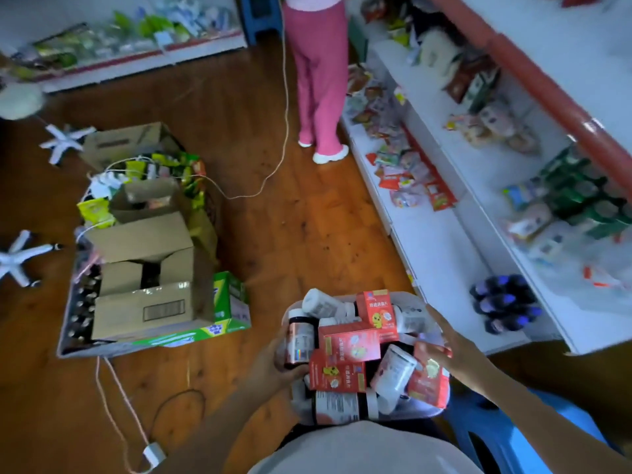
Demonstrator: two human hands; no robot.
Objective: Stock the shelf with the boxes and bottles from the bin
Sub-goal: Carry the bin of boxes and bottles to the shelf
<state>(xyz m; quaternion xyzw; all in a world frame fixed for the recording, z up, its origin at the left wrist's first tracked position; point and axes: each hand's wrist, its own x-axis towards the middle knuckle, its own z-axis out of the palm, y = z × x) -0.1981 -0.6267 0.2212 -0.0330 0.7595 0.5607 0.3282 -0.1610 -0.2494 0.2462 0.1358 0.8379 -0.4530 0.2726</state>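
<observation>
Bin [434, 411] at my lap, heaped with boxes and bottles. Right hand [444, 340]: fingers straight, touching red box [427, 374]. Light, crushable card, so pinch broad faces. Left hand [273, 364] curled by dark bottle [299, 336]; gripping bottle or rim, cannot tell. Bottle likely heavier and slick, so wrap body. Shelf [437, 248] on right.

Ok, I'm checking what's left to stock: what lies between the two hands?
In the head view, red boxes and a white bottle in the bin lie between the left hand and right hand.

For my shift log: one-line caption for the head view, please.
Left hand and right hand flank a bin heaped with red boxes and bottles, beside the white shelf.
</observation>
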